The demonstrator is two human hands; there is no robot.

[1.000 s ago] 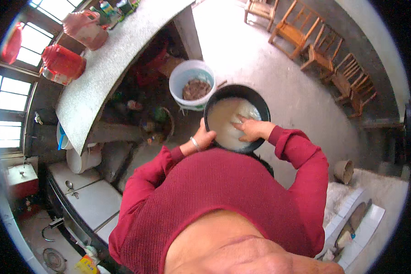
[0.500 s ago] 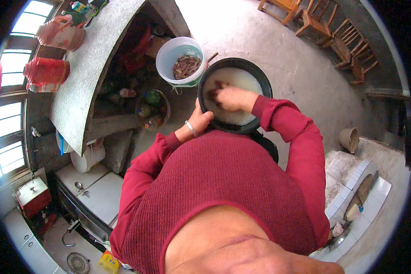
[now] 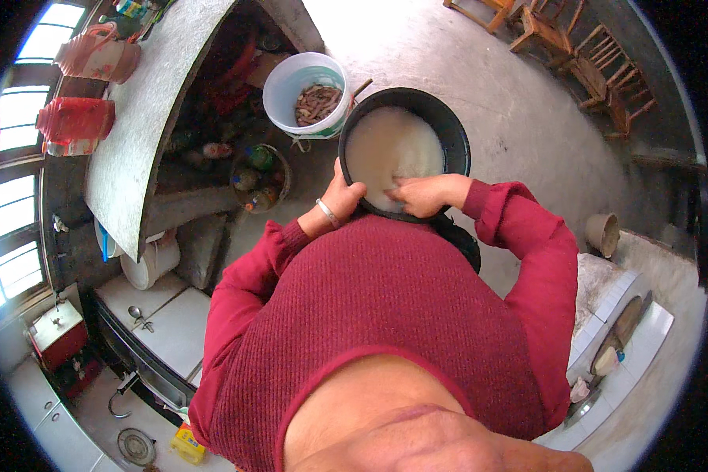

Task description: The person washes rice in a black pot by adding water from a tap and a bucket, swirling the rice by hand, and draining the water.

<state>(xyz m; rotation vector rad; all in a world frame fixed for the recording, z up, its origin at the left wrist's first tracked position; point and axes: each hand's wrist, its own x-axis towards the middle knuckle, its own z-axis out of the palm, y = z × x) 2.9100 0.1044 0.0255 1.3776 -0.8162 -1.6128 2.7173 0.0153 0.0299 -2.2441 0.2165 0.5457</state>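
A round black basin (image 3: 462, 145) holds cloudy, whitish water (image 3: 393, 141). What lies under the water cannot be made out. My left hand (image 3: 342, 197) is closed on the basin's left rim, thumb over the edge, and a silvery bangle circles that wrist. My right hand (image 3: 429, 194) reaches over the near right side of the basin. Its fingers stretch out to the left and dip into the water by the near wall, their tips partly hidden. Just left of the basin stands a white bucket (image 3: 279, 98) with brownish, elongated pieces (image 3: 317, 105) in its bottom.
A container of bottles (image 3: 282, 189) stands beneath the long grey counter (image 3: 126, 157) at left. Red thermos flasks (image 3: 75, 122) sit near the windows. Wooden chairs (image 3: 544, 35) line the far right, and a small pail (image 3: 602, 234) stands by the tiled stove (image 3: 621, 307).
My right hand has moved from the basin's left middle toward its near right wall, with less of it in the water. The left hand keeps its hold on the rim.
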